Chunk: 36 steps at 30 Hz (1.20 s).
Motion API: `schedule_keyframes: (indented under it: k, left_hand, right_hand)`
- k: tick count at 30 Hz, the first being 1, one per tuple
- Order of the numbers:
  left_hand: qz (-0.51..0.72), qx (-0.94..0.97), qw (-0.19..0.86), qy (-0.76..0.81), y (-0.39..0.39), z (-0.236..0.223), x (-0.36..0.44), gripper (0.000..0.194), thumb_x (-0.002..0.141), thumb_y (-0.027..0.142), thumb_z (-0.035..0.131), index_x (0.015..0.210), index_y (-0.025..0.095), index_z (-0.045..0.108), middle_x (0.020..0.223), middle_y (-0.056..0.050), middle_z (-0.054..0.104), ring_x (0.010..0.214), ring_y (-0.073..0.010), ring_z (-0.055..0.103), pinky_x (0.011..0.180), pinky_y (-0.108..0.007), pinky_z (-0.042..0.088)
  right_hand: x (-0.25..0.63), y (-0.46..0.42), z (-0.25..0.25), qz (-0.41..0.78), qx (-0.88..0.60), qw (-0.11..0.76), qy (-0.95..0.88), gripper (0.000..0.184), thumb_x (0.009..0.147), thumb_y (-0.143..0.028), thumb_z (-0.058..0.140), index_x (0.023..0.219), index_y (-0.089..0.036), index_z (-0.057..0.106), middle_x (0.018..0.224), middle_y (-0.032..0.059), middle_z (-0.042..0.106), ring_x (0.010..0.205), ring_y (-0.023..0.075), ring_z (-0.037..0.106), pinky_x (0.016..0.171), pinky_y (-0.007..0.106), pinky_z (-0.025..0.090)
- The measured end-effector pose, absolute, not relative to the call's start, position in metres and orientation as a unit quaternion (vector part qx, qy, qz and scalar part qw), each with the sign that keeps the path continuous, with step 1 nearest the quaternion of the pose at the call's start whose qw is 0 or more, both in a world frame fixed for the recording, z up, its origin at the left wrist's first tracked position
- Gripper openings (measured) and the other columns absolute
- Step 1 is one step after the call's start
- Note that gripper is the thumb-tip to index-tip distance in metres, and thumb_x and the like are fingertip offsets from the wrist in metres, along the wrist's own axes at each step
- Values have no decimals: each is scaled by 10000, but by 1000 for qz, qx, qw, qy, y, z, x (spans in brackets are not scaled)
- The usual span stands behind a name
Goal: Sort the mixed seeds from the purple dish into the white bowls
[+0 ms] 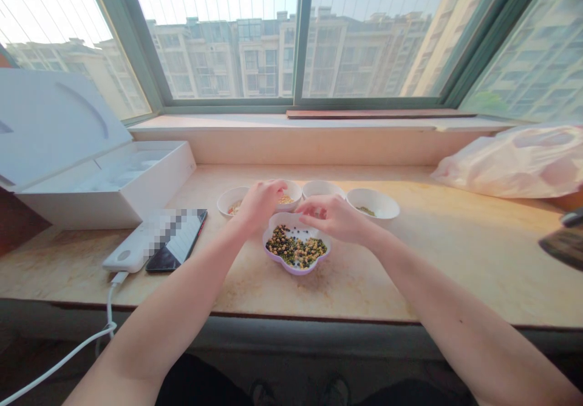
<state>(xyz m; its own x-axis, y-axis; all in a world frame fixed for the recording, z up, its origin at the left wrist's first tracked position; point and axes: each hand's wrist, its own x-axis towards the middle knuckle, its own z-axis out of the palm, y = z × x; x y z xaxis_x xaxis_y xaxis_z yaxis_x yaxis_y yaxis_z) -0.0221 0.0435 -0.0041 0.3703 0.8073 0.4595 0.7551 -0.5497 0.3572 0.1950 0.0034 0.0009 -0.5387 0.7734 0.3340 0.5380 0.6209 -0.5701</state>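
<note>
Head view, looking down over both bare forearms: nearest is the person's right hand (332,216), its fingers curled and drawn toward the thumb just above the far rim of a flower-shaped bowl (296,271). Whether it pinches anything is too small to tell. The left hand (259,205) is apart from it, a little to the left, its fingers bunched above the white bowls; it too may or may not hold something. The flower-shaped bowl sits on the stone tabletop (455,272) between the forearms and holds a mix of green and yellow beans (296,248).

Just beyond stand four small white bowls in a row. The first (228,202) holds pale grains, the second (291,188) yellow grains and is partly behind the left hand, the third (321,188) shows no contents from this angle, and the fourth (373,204) holds a few green beans.

To the left lie a white power bank (130,251) with its cable (109,312) and a phone (175,242), partly blurred out, touching it. Farther off are an open white box (59,126) and, at right, a plastic bag (514,163) under a large window (296,35).
</note>
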Motion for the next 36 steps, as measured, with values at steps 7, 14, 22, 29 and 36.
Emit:
schedule_keyframes:
  k: [7,14,22,29,36]
  left_hand:
    - [210,840,-12,501,51,-8,-25,284,971,128,464,941,172,743,973,-90,769,848,-219,685,715,-285,465]
    - [196,837,-28,511,44,-2,-18,311,989,158,447,885,170,739,1000,-97,752,848,-218,682,736,-299,467]
    - [213,847,-19,487,39,-6,-11,302,975,150,465,857,175,741,999,-89,748,881,-223,681,772,-306,474]
    - [230,847,-12,479,40,-9,-12,267,950,146,498,833,187,734,954,-73,747,881,-217,677,778,-299,478]
    - [242,842,-7,482,39,-8,-12,272,961,154,500,857,188,749,993,-77,749,903,-213,683,809,-295,502]
  right_hand:
    - [168,-8,-9,235,-260,166,-922,272,874,-325,750,1118,-207,775,1186,75,748,1076,252,677,961,384,504]
    - [161,-7,-10,183,-267,109,-940,296,849,-295,758,1137,-225,753,1284,79,680,1171,283,606,1036,423,460]
    - [155,-8,-16,206,-285,122,-928,179,860,-180,693,995,-248,788,1060,62,729,957,244,658,845,372,515]
    - [157,-9,-18,245,-319,122,-907,121,843,-189,693,789,-266,770,785,15,714,745,199,630,703,336,499]
    - [160,-11,-9,202,-307,150,-918,127,824,-162,679,788,-266,743,897,27,726,929,250,671,853,385,517]
